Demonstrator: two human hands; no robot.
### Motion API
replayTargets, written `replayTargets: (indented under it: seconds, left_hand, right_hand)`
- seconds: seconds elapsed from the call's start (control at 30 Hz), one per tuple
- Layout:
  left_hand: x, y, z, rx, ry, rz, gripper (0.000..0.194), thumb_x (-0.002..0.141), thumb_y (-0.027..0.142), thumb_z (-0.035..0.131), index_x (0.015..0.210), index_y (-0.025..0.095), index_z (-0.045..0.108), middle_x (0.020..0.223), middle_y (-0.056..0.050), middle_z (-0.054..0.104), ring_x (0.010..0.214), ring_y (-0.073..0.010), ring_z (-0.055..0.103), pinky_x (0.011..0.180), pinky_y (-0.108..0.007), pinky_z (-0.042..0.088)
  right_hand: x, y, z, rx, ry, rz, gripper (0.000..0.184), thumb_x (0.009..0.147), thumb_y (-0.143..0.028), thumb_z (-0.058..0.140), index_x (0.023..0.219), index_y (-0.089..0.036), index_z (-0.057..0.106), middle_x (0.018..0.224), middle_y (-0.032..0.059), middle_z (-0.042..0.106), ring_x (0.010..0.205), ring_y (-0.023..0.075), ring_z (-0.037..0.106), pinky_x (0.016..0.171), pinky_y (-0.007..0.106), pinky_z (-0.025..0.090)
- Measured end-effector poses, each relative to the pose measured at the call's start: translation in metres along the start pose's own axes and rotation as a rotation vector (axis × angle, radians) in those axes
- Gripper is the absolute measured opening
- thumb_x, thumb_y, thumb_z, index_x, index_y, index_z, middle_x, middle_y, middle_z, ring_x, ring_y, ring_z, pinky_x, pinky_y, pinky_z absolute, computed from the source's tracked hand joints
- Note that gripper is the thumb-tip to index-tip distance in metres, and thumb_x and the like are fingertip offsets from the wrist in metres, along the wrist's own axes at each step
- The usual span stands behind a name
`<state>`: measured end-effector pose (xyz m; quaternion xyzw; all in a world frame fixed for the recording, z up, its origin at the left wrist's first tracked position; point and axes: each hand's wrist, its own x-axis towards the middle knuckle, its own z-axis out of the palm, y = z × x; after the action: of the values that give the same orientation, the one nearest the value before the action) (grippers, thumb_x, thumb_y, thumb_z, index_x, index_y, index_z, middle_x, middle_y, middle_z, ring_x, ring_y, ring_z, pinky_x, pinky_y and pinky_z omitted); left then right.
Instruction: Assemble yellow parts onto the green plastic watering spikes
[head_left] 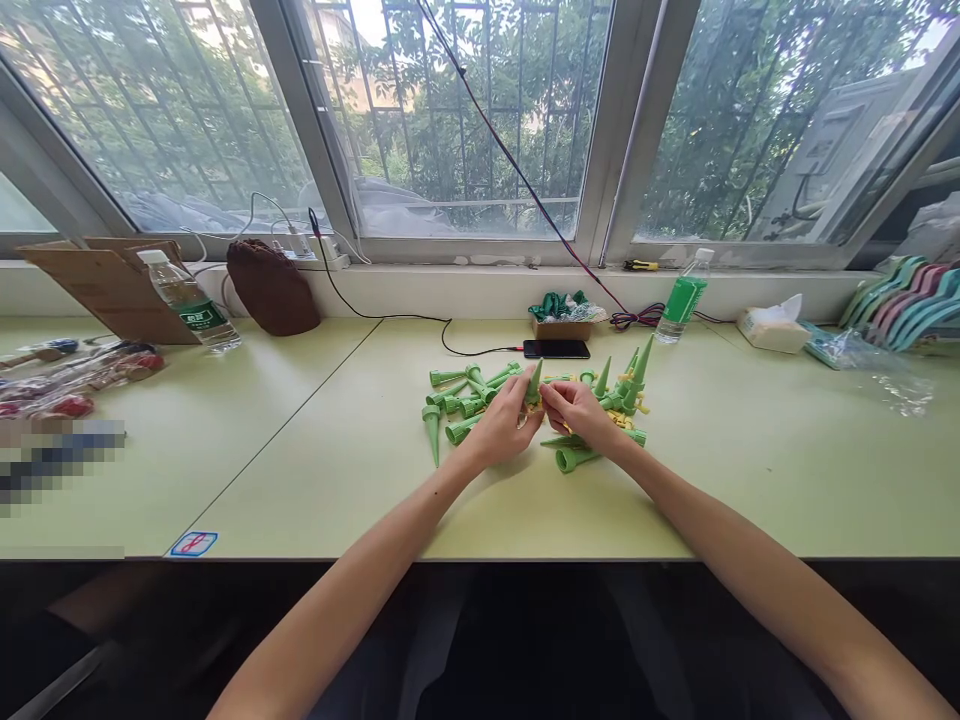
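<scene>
Fingers of the left hand close around a tapering green plastic spike, tip up, midway between the smooth table's front and back edges; fingertips of the right hand bunch beside its base, their grip unclear, amid hollow cones.

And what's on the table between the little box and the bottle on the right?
A bundled dark cord lies between the box and that bottle, in the head view.
</scene>
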<state>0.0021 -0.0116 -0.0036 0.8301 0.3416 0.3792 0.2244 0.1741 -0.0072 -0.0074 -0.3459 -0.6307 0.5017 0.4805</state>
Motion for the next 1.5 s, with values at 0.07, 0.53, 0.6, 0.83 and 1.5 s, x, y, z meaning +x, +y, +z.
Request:
replayTargets:
  seconds: [0.07, 0.53, 0.6, 0.83, 1.5]
  left_hand:
    - [-0.0007, 0.0006, 0.0000, 0.003, -0.012, -0.009, 0.064, 0.092, 0.028, 0.053, 0.152, 0.024, 0.031, 0.124, -0.013, 0.052, 0.096, -0.0207, 0.057, 0.091, -0.036, 0.048]
    - [-0.0008, 0.0003, -0.0001, 0.067, -0.034, 0.029, 0.077, 0.094, 0.033, 0.051, 0.160, 0.024, 0.010, 0.133, -0.015, 0.052, 0.116, -0.0274, 0.054, 0.104, -0.044, 0.042]
    - [-0.0007, -0.0008, 0.0004, 0.086, -0.041, 0.031, 0.079, 0.095, 0.034, 0.050, 0.160, 0.023, 0.007, 0.131, -0.015, 0.054, 0.117, -0.0277, 0.054, 0.105, -0.045, 0.041]
    - [-0.0010, -0.0019, 0.0013, 0.075, -0.043, 0.021, 0.080, 0.095, 0.040, 0.051, 0.159, 0.018, 0.010, 0.117, -0.014, 0.061, 0.111, -0.0274, 0.057, 0.102, -0.044, 0.043]
    - [-0.0005, 0.0037, -0.0026, 0.072, -0.065, -0.092, 0.055, 0.088, 0.035, 0.058, 0.137, 0.012, 0.047, 0.083, -0.005, 0.059, 0.080, -0.0203, 0.058, 0.074, -0.032, 0.047]
  right_hand:
    - [-0.0004, -0.0009, -0.0002, -0.001, 0.003, 0.001, 0.052, 0.083, -0.064, 0.064, 0.062, -0.021, 0.042, 0.050, -0.0073, 0.034, 0.039, 0.0069, 0.033, 0.037, 0.025, 0.025]
    - [-0.0026, -0.0023, 0.0010, -0.002, 0.055, -0.027, 0.048, 0.082, -0.059, 0.068, 0.062, -0.020, 0.049, 0.048, -0.0057, 0.039, 0.040, 0.0069, 0.031, 0.040, 0.025, 0.022]
    - [-0.0030, -0.0019, 0.0013, -0.038, 0.067, -0.049, 0.048, 0.083, -0.058, 0.066, 0.061, -0.019, 0.049, 0.047, -0.0052, 0.041, 0.041, 0.0073, 0.031, 0.041, 0.025, 0.023]
    - [-0.0035, -0.0031, 0.0035, -0.354, 0.153, -0.216, 0.044, 0.087, -0.049, 0.063, 0.059, -0.019, 0.048, 0.053, -0.0036, 0.040, 0.050, 0.0095, 0.033, 0.048, 0.027, 0.026]
    - [-0.0042, -0.0041, 0.0048, -0.699, 0.147, -0.358, 0.036, 0.090, -0.033, 0.056, 0.059, -0.019, 0.044, 0.054, -0.0041, 0.041, 0.053, 0.0096, 0.033, 0.054, 0.026, 0.028]
